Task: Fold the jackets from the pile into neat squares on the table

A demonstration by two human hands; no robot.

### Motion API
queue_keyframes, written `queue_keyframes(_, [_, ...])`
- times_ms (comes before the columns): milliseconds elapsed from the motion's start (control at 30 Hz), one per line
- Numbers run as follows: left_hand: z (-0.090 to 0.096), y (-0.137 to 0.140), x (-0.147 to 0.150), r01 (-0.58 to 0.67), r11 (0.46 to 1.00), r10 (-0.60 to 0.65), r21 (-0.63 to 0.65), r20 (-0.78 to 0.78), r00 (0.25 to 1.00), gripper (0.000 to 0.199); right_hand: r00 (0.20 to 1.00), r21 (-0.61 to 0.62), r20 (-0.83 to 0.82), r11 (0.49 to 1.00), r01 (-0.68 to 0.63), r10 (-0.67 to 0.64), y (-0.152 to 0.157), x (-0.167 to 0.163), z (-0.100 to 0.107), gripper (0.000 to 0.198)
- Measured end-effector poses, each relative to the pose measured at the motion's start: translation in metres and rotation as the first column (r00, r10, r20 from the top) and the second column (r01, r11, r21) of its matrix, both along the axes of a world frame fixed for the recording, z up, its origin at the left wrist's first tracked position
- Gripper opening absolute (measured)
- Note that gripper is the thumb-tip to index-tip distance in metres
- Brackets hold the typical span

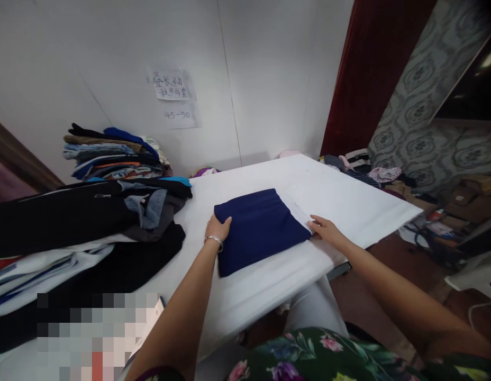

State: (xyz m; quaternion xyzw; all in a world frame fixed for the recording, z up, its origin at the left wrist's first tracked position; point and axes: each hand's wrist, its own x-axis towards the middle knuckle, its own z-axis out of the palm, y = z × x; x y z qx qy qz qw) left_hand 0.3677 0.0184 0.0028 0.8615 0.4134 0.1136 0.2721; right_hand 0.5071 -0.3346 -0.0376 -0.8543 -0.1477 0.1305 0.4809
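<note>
A navy blue garment (255, 225), folded into a neat flat rectangle, lies on the white-covered table (328, 185) in front of me. A white band (298, 209) runs along its right side. My left hand (217, 227), with a bracelet at the wrist, grips the left edge, its thumb on top and its other fingers partly hidden at the side. At the right front corner, my right hand (323, 228) pinches the white band between thumb and fingers. The garment rests flat between both hands.
Stacked folded clothes (114, 153) stand at the back left. Nearer lies a heap of dark and white clothes (82, 211). Handwritten paper signs (176, 87) hang on the wall. More clothes (356, 164) lie beyond the table's right edge, near cardboard boxes (470, 198) and a white stool (473, 272).
</note>
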Motion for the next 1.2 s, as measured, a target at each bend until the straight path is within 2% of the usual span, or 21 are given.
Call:
queue_keyframes(133, [0.002, -0.009, -0.019, 0.029, 0.999, -0.031, -0.031, -0.081, 0.996, 0.076, 1.0, -0.056, 0.007, 0.998, 0.013, -0.013, 0.01, 0.003, 0.003, 0.068])
queue_keyframes(267, [-0.002, -0.019, -0.025, 0.053, 0.999, -0.051, 0.013, -0.116, 0.992, 0.085, 0.995, -0.069, 0.101, 0.997, 0.027, -0.02, 0.013, 0.008, -0.001, 0.057])
queue_keyframes(367, [-0.006, -0.021, -0.024, 0.047, 0.999, -0.045, 0.009, -0.11, 0.993, 0.088, 0.99, -0.064, 0.14, 0.998, 0.029, -0.019, 0.012, 0.008, 0.001, 0.046])
queue_keyframes(467, [-0.006, -0.019, -0.026, 0.037, 0.999, -0.038, -0.028, -0.055, 0.998, 0.087, 0.995, -0.063, 0.098, 0.998, 0.009, -0.003, 0.008, 0.003, 0.006, 0.044])
queue_keyframes(533, [-0.005, -0.017, -0.029, 0.027, 0.997, -0.026, -0.071, 0.008, 1.0, 0.088, 0.998, -0.011, 0.051, 0.999, 0.04, -0.039, 0.003, -0.003, 0.008, 0.047])
queue_keyframes(600, [-0.003, -0.015, -0.035, 0.014, 0.988, -0.003, -0.151, 0.077, 0.997, 0.092, 0.993, 0.117, -0.026, 0.986, 0.12, -0.117, -0.003, -0.013, 0.009, 0.053])
queue_keyframes(667, [-0.001, -0.015, -0.043, -0.003, 0.964, 0.042, -0.267, 0.138, 0.99, 0.096, 0.968, 0.288, -0.154, 0.928, 0.237, -0.2, -0.01, -0.027, 0.01, 0.061])
queue_keyframes(733, [0.0, -0.018, -0.051, -0.002, 0.901, 0.103, -0.434, 0.208, 0.973, 0.09, 0.924, 0.437, -0.327, 0.835, 0.335, -0.2, -0.015, -0.045, 0.012, 0.063])
queue_keyframes(767, [0.001, -0.02, -0.054, 0.023, 0.841, 0.134, -0.54, 0.25, 0.959, 0.083, 0.897, 0.498, -0.414, 0.787, 0.364, -0.154, -0.016, -0.055, 0.014, 0.059])
queue_keyframes(800, [0.002, -0.023, -0.058, 0.066, 0.756, 0.164, -0.651, 0.286, 0.944, 0.074, 0.868, 0.549, -0.489, 0.743, 0.381, -0.085, -0.017, -0.066, 0.015, 0.053])
queue_keyframes(833, [0.003, -0.026, -0.061, 0.116, 0.648, 0.193, -0.752, 0.31, 0.931, 0.064, 0.836, 0.588, -0.549, 0.709, 0.389, -0.003, -0.016, -0.077, 0.016, 0.045])
queue_keyframes(900, [0.006, -0.032, -0.064, 0.192, 0.423, 0.235, -0.886, 0.312, 0.921, 0.047, 0.771, 0.633, -0.622, 0.668, 0.391, 0.138, -0.013, -0.097, 0.019, 0.029])
queue_keyframes(933, [0.009, -0.034, -0.065, 0.21, 0.338, 0.249, -0.917, 0.303, 0.92, 0.041, 0.741, 0.643, -0.643, 0.661, 0.386, 0.192, -0.01, -0.107, 0.02, 0.025])
queue_keyframes(967, [0.012, -0.036, -0.065, 0.224, 0.282, 0.264, -0.933, 0.3, 0.916, 0.037, 0.71, 0.649, -0.662, 0.66, 0.379, 0.243, -0.006, -0.115, 0.02, 0.023])
queue_keyframes(1033, [0.019, -0.039, -0.063, 0.26, 0.241, 0.305, -0.935, 0.327, 0.894, 0.03, 0.641, 0.662, -0.686, 0.66, 0.354, 0.344, 0.005, -0.129, 0.02, 0.021])
queue_keyframes(1133, [0.028, -0.041, -0.058, 0.295, 0.246, 0.361, -0.923, 0.37, 0.856, 0.024, 0.538, 0.691, -0.699, 0.639, 0.338, 0.472, 0.03, -0.138, 0.017, 0.025])
queue_keyframes(1200, [0.032, -0.042, -0.056, 0.299, 0.25, 0.38, -0.921, 0.378, 0.845, 0.022, 0.499, 0.713, -0.693, 0.596, 0.369, 0.52, 0.051, -0.137, 0.015, 0.033])
